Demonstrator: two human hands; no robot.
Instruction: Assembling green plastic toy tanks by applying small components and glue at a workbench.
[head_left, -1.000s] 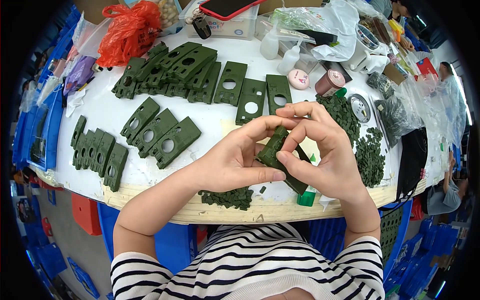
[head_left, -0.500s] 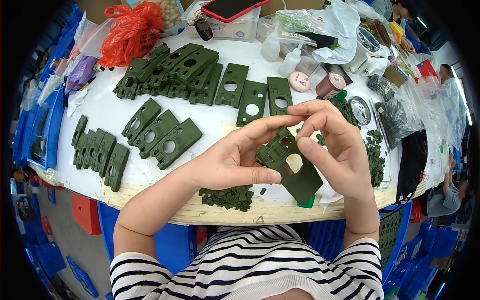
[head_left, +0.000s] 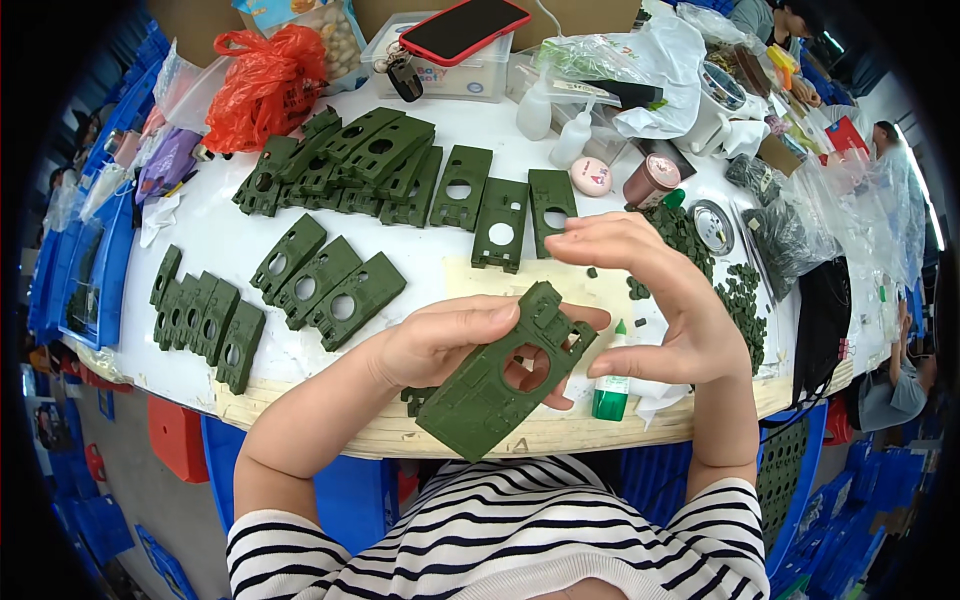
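Observation:
My left hand (head_left: 432, 342) grips a dark green plastic model tank hull (head_left: 478, 397) with a large round hole, thumb on its upper edge and fingers underneath. Its detailed face is turned up, and one finger shows through the hole. To the right of it my right hand (head_left: 682, 318) hovers with thumb and fingers spread, holding nothing. Between that hand and the table stands a small bottle (head_left: 612, 402) with green liquid and a green pointed tip. Single hulls (head_left: 500, 232) lie flat beyond my hands.
Piled hulls (head_left: 385, 150) lie at the back left, with three more (head_left: 358, 297) and a row of smaller-looking ones (head_left: 240, 350) nearer. Small green parts (head_left: 742, 310) are heaped at right. Squeeze bottles (head_left: 572, 138), a pink round tin (head_left: 590, 176) and a phone (head_left: 465, 32) stand farther back.
The hull has been turned over to its detailed face and moved left and down in my left hand. My right hand has let go of it and opened, uncovering the green bottle.

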